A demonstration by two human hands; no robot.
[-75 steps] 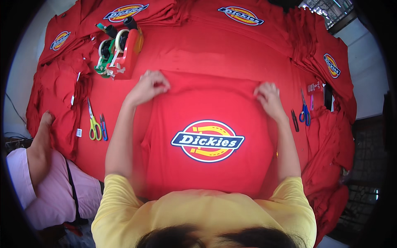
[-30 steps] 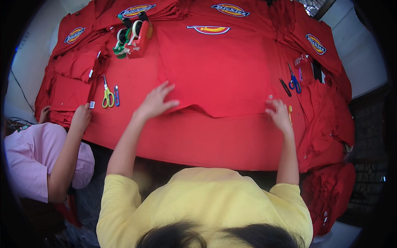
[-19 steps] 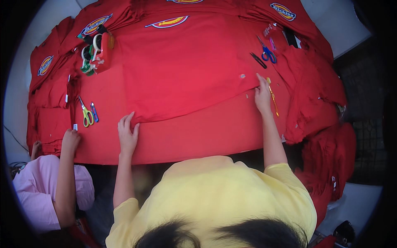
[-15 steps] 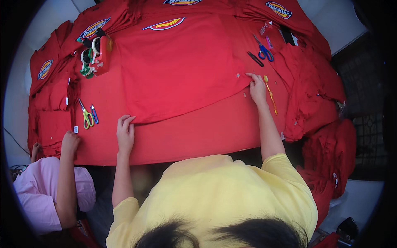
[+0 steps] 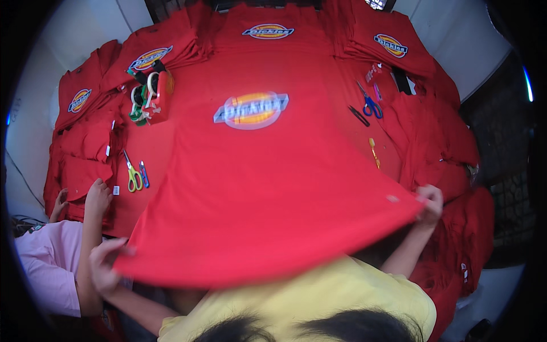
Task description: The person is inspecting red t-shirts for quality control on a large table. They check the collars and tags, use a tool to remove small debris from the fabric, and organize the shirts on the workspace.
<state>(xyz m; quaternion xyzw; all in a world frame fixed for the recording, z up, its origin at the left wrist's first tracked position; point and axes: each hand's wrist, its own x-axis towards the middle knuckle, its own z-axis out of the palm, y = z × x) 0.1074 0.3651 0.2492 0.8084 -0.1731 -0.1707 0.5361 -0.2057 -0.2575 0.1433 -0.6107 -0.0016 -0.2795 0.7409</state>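
Observation:
A red T-shirt (image 5: 268, 194) with an oval chest logo is stretched between my hands, its hem pulled over the table's near edge and close to my body. At the hem's left corner my left hand (image 5: 107, 267) grips the cloth, somewhat blurred. My right hand (image 5: 430, 206) is closed on the right corner, beside a small pale mark on the fabric. The shirt's far part still lies on the red-covered table (image 5: 154, 142); its hem hides the table's near edge and part of my lap.
Green-handled scissors (image 5: 134, 178) and small blue snips (image 5: 144, 174) lie left, below a tape dispenser (image 5: 154, 100). Blue-handled scissors (image 5: 371, 105), black snips (image 5: 359, 115) and a yellow toothbrush (image 5: 374, 153) lie right. Red shirt piles (image 5: 393, 25) surround the table. A co-worker's hand (image 5: 99, 196) handles red cloth at left.
Both hands have drawn the shirt toward me and spread apart, bringing its chest logo nearer. The hem has lifted off the table. My view has shifted slightly.

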